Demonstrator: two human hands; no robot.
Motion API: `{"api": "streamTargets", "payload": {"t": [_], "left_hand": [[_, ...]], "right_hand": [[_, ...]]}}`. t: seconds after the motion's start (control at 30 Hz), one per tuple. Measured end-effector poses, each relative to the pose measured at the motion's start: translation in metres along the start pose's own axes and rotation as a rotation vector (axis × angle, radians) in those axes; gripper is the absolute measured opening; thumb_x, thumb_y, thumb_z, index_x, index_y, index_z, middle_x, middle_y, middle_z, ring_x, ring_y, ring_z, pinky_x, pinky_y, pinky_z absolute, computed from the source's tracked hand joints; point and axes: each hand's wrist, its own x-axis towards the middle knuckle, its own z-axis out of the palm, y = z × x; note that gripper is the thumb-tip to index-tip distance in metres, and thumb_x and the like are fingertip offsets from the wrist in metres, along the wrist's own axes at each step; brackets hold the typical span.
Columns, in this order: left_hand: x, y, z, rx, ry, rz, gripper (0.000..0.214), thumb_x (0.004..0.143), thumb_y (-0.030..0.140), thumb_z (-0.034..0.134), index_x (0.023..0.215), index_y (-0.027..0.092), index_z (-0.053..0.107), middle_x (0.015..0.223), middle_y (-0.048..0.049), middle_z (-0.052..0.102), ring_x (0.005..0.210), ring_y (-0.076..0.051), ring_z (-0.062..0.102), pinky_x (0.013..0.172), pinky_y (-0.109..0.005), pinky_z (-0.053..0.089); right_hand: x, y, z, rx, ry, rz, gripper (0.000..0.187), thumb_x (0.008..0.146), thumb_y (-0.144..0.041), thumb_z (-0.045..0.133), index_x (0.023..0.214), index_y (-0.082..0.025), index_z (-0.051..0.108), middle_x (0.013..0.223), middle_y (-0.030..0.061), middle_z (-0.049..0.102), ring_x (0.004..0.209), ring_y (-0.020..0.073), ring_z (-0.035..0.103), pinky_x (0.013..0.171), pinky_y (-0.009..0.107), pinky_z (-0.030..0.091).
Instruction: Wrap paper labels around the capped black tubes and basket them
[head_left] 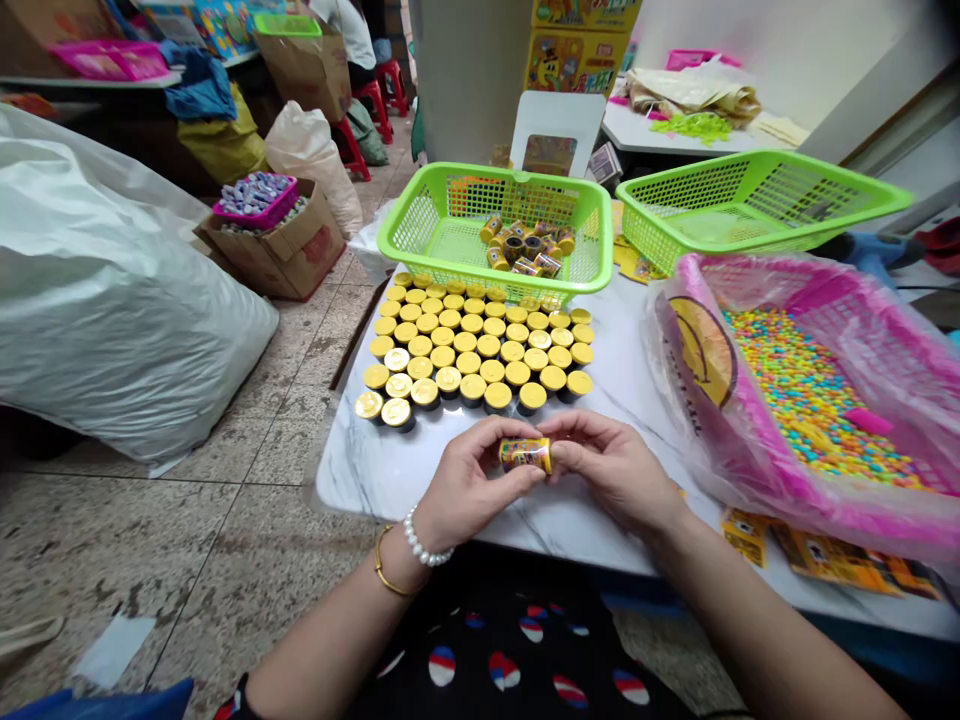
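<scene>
Both my hands hold one small yellow-capped canister point(526, 454) lying sideways over the near edge of the white marble table point(375, 470). My left hand point(469, 490) pinches its left end, my right hand point(611, 468) grips the capped right end. Just beyond stand several rows of upright capped canisters point(472, 345). Behind them a green basket point(420, 225) holds several loose uncapped canisters point(525, 245).
A pink basket lined with clear plastic point(885, 350) full of small coloured candies point(810, 400) sits at the right. A second green basket point(757, 195) lies behind it. Flat yellow cartons point(825, 550) lie near the table's front right. A big white sack point(97, 290) and cardboard boxes point(285, 240) fill the floor at left.
</scene>
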Motion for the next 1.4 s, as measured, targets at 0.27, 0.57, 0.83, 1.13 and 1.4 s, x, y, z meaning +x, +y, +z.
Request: {"api": "streamTargets", "payload": {"t": [0.27, 0.57, 0.83, 1.13, 1.4], "left_hand": [[0.000, 0.001, 0.002, -0.097, -0.057, -0.067, 0.027, 0.077, 0.020, 0.075, 0.102, 0.015, 0.064, 0.085, -0.0048, 0.071, 0.070, -0.016, 0.067, 0.058, -0.025, 0.056], [-0.022, 0.004, 0.001, 0.238, 0.086, 0.134, 0.023, 0.076, 0.018, 0.071, 0.098, 0.017, 0.066, 0.085, -0.0033, 0.066, 0.069, -0.015, 0.063, 0.058, -0.026, 0.054], [-0.077, -0.016, -0.011, 0.316, 0.281, 0.165, 0.063, 0.076, 0.013, 0.071, 0.133, 0.023, 0.046, 0.119, -0.0105, 0.061, 0.085, -0.016, 0.067, 0.069, -0.027, 0.057], [-0.092, -0.036, -0.033, 0.254, 0.296, 0.153, 0.022, 0.088, 0.026, 0.065, 0.109, 0.020, 0.065, 0.104, -0.0072, 0.068, 0.094, -0.018, 0.069, 0.084, -0.031, 0.058], [-0.087, 0.002, -0.050, 0.584, 0.554, 0.278, 0.008, 0.087, 0.025, 0.065, 0.085, 0.019, 0.069, 0.085, -0.0032, 0.068, 0.077, -0.016, 0.063, 0.070, -0.026, 0.052]], "right_hand": [[0.007, 0.011, -0.001, 0.034, 0.042, -0.027, 0.020, 0.074, -0.029, 0.084, 0.075, -0.018, 0.066, 0.068, -0.0029, 0.070, 0.056, 0.0092, 0.062, 0.058, 0.022, 0.050], [-0.008, 0.003, 0.020, -0.154, -0.032, -0.043, 0.029, 0.081, -0.041, 0.075, 0.093, -0.020, 0.061, 0.078, -0.0004, 0.068, 0.062, 0.0113, 0.063, 0.063, 0.025, 0.052], [0.024, -0.063, 0.044, -0.628, 0.084, -0.279, 0.026, 0.079, -0.041, 0.073, 0.090, -0.020, 0.063, 0.071, 0.0011, 0.066, 0.059, 0.0144, 0.064, 0.057, 0.029, 0.055], [0.009, -0.087, 0.000, -1.080, 0.277, -0.420, 0.021, 0.087, -0.039, 0.063, 0.089, -0.020, 0.070, 0.078, 0.0022, 0.071, 0.068, 0.0166, 0.067, 0.062, 0.030, 0.053], [-0.058, -0.001, -0.060, -1.553, 0.373, -0.157, 0.028, 0.083, -0.047, 0.065, 0.081, -0.019, 0.069, 0.087, 0.0102, 0.070, 0.079, 0.0258, 0.066, 0.070, 0.036, 0.048]]}}
